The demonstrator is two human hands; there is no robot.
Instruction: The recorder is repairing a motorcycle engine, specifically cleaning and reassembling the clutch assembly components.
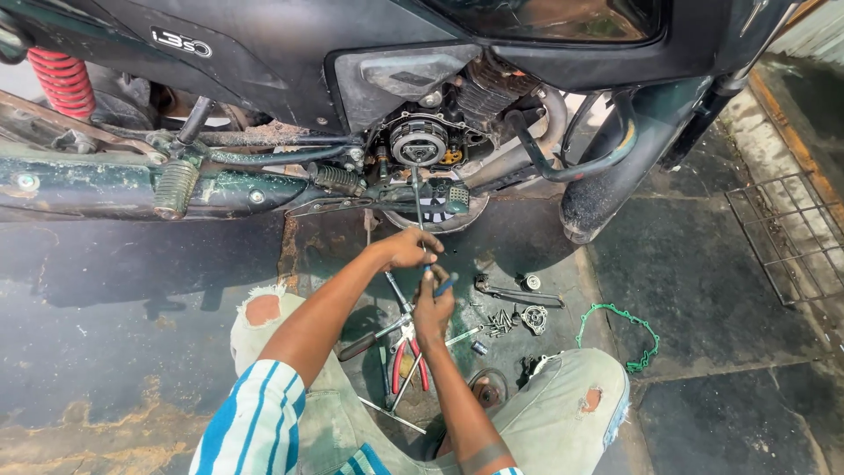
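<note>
Hands meet low in front of the open engine, both on one long tool. The left hand (406, 249) is curled around the upper part of a T-handle driver (420, 215), steadying its thin shaft, while the right hand (432, 305) is closed over the blue-gripped crossbar at the bottom end. The shaft runs up and away from the person to the exposed clutch assembly (419, 143), a round silvery pack sitting in the opened side of the motorcycle engine (457, 105); the tip seems to sit on or just at the clutch, though whether it is seated on a bolt head is too small to tell.

By my reading, the step in hand is working a fastener on that clutch, with the cover already off: a green gasket (620, 334) lies on the dark floor to the right, well apart from the hands, and a small heap of bolts (501, 322) rests just beside the right hand. The next move, I judge, calls for keeping the shaft square to the clutch with the left hand while the right turns the crossbar, so the tip does not slip.

Red-handled pliers (409, 356) and other loose tools lie below the hands, between the person's knees. The clutch itself stands above and beyond both hands, reached only through the tool.
</note>
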